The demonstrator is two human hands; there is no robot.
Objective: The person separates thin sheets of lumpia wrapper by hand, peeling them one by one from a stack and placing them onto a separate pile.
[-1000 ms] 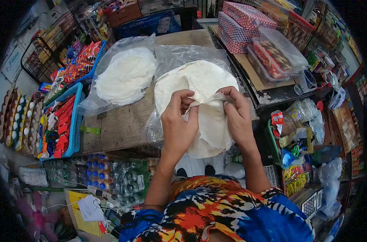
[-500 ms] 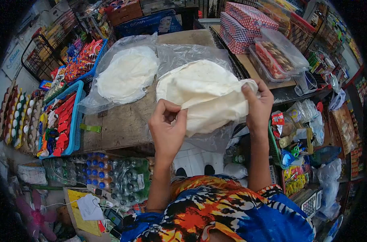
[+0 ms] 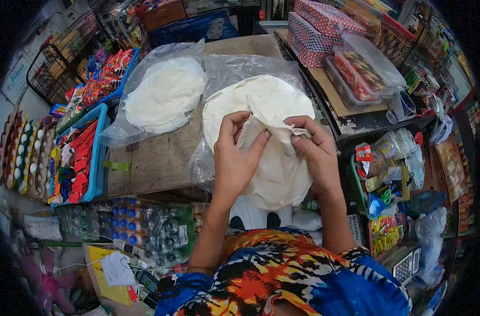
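Between my hands hangs a thin, pale, round dough wrapper (image 3: 278,176), bunched at the top and drooping past the table's front edge. My left hand (image 3: 237,152) pinches its upper edge between thumb and fingers. Close by, my right hand (image 3: 316,152) is also closed on the gathered part. Behind them a stack of round wrappers (image 3: 282,92) lies on a clear plastic bag (image 3: 234,66). To the left, a second stack of wrappers (image 3: 163,97) rests on another plastic sheet (image 3: 116,134).
The wooden table (image 3: 150,166) carries both stacks. Blue baskets (image 3: 100,152) of packets and egg trays (image 3: 26,150) stand at left. Checkered boxes (image 3: 324,37) and a clear container (image 3: 356,79) sit at back right. Bottles (image 3: 166,231) fill the space below the table.
The wrapper has come off the stack toward me and now hangs lower. My right hand has moved left and my left hand slightly right, so they are closer together.
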